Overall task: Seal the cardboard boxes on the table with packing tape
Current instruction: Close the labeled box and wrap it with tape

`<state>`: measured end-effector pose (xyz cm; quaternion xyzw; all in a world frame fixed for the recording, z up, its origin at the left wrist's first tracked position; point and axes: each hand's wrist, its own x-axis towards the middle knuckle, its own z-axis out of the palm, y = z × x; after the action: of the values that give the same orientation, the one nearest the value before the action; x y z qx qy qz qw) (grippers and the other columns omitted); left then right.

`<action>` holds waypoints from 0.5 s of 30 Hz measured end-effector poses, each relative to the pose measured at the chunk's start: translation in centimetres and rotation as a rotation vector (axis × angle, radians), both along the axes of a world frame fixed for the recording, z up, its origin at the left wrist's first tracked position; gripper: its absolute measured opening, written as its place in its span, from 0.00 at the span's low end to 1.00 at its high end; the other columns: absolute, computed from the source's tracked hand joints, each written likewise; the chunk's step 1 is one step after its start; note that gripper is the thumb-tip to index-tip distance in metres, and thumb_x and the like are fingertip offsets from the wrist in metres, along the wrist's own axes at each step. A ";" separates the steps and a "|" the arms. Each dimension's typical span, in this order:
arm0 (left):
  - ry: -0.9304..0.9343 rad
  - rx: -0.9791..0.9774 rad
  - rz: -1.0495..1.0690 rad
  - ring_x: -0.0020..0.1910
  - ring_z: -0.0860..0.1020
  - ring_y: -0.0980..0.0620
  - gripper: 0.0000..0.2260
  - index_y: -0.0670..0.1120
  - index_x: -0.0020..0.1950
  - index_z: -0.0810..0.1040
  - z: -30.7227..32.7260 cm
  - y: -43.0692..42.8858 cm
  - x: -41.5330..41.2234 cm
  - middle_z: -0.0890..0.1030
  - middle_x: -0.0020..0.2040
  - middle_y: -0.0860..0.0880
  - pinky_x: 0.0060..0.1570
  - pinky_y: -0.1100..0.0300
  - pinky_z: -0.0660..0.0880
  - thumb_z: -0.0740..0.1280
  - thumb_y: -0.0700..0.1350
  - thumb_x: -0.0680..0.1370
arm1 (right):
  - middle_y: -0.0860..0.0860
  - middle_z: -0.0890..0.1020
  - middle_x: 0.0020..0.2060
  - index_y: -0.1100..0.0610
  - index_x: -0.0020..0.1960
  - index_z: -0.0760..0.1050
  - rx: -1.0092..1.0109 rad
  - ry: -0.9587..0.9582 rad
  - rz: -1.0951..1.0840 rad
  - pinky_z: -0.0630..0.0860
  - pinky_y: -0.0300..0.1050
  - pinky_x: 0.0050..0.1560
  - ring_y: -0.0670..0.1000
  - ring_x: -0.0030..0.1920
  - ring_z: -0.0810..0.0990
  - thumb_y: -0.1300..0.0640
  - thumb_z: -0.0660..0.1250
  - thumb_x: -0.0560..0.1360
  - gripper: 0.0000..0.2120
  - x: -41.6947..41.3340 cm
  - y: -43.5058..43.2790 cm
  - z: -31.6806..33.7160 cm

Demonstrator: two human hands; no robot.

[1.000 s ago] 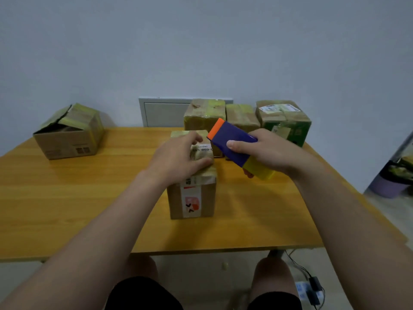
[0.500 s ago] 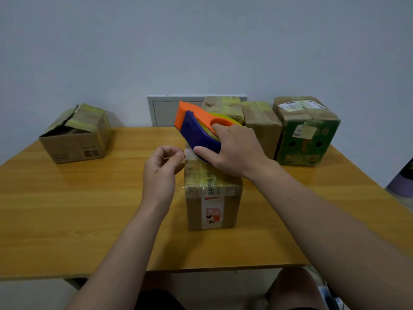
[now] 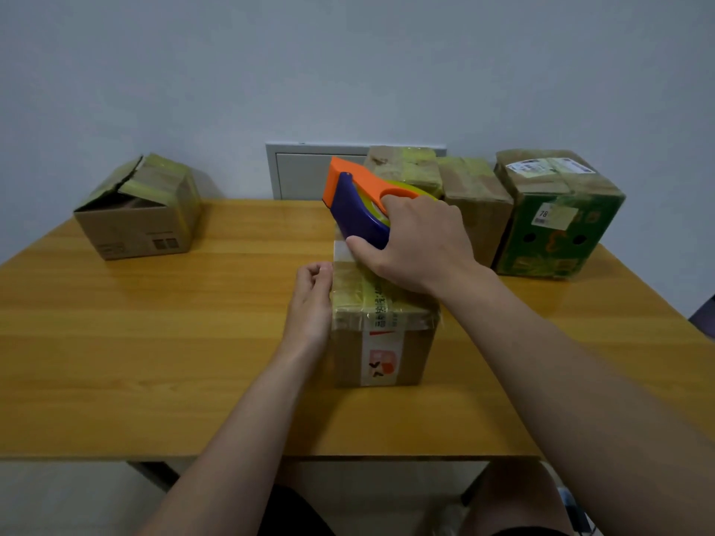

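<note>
Five cardboard boxes sit on the bench [image 3: 154,342]: an open-flapped box [image 3: 139,218] far left, three taped boxes [image 3: 476,203] far right, and the middle box [image 3: 383,342] nearest. The right hand [image 3: 418,249] grips an orange-and-blue tape dispenser [image 3: 356,203] on the middle box's top. The left hand [image 3: 309,299] curls its fingers against that box's upper left edge; whether they pinch tape is unclear.

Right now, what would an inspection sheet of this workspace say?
Surface: wooden table, boxes standing on it.
Job's things: front cardboard box, tape across its top; orange-and-blue tape dispenser over its far end; open-flapped box far left; back right row: yellow-taped box, brown box, green box.
Clutter: nothing seen.
Hands: right hand grips the dispenser; left hand, fingers curled, at the front box's top left edge, grip unclear.
Cables: nothing seen.
Surroundings: grey wall; white wall panel behind the table.
</note>
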<state>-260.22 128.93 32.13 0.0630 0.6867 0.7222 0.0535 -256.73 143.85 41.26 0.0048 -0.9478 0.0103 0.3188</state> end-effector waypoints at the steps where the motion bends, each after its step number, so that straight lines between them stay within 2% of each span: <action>1: 0.117 -0.013 0.036 0.48 0.80 0.46 0.08 0.49 0.52 0.76 0.1 -0.6 0.1 0.81 0.50 0.47 0.48 0.57 0.76 0.61 0.51 0.86 | 0.46 0.76 0.36 0.52 0.47 0.72 -0.011 -0.005 0.006 0.74 0.46 0.34 0.50 0.35 0.75 0.30 0.61 0.73 0.24 -0.1 0.1 0.0; 2: 0.233 0.014 0.077 0.43 0.78 0.46 0.11 0.48 0.47 0.76 0.6 -1.3 0.3 0.80 0.44 0.49 0.44 0.58 0.74 0.61 0.50 0.86 | 0.45 0.76 0.36 0.52 0.47 0.73 -0.018 -0.010 0.010 0.75 0.46 0.34 0.49 0.35 0.75 0.30 0.61 0.73 0.25 -0.1 0.2 0.0; 4: 0.442 0.050 0.080 0.31 0.68 0.54 0.21 0.49 0.34 0.70 1.9 -2.6 1.0 0.70 0.31 0.54 0.35 0.63 0.67 0.61 0.54 0.86 | 0.45 0.77 0.36 0.53 0.48 0.74 -0.029 -0.015 0.010 0.74 0.45 0.34 0.49 0.36 0.75 0.29 0.60 0.72 0.26 -0.3 0.3 -0.1; 6: 0.565 -0.058 -0.050 0.27 0.62 0.58 0.26 0.50 0.28 0.66 2.8 -3.2 2.0 0.65 0.26 0.56 0.29 0.66 0.63 0.64 0.61 0.83 | 0.45 0.76 0.35 0.52 0.46 0.73 -0.033 -0.010 -0.001 0.69 0.43 0.31 0.49 0.35 0.75 0.29 0.59 0.71 0.26 -0.5 0.3 -0.1; 7: 0.571 -0.149 -0.104 0.25 0.63 0.58 0.27 0.51 0.27 0.66 3.1 -3.4 2.5 0.65 0.24 0.56 0.28 0.67 0.63 0.68 0.64 0.79 | 0.45 0.75 0.34 0.52 0.45 0.73 -0.030 -0.010 -0.009 0.67 0.43 0.31 0.50 0.34 0.75 0.29 0.59 0.71 0.25 -0.6 0.3 0.0; 10: 0.489 -0.311 -0.177 0.25 0.69 0.58 0.27 0.48 0.26 0.71 3.1 -4.3 3.1 0.72 0.23 0.53 0.27 0.67 0.68 0.76 0.67 0.68 | 0.45 0.73 0.32 0.52 0.44 0.72 -0.038 -0.024 -0.016 0.67 0.44 0.31 0.50 0.34 0.75 0.28 0.58 0.70 0.25 -0.8 0.5 0.0; 13: 0.458 -0.342 -0.238 0.27 0.75 0.55 0.23 0.46 0.30 0.80 3.3 -5.6 3.0 0.79 0.27 0.48 0.29 0.65 0.71 0.76 0.65 0.67 | 0.46 0.77 0.36 0.51 0.46 0.71 -0.029 -0.033 -0.012 0.71 0.45 0.34 0.50 0.36 0.76 0.28 0.57 0.70 0.26 -1.0 0.5 0.0; 15: 0.484 -0.378 -0.305 0.28 0.76 0.57 0.18 0.49 0.33 0.83 3.9 -6.5 2.8 0.82 0.30 0.48 0.29 0.66 0.71 0.76 0.63 0.68 | 0.47 0.77 0.37 0.51 0.46 0.70 -0.013 -0.034 0.000 0.69 0.43 0.32 0.50 0.37 0.76 0.29 0.57 0.70 0.25 -1.0 0.5 0.0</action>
<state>-257.39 122.47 36.01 0.3233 0.7840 0.5299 0.0071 -257.75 144.32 41.27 0.0026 -0.9529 0.0166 0.3027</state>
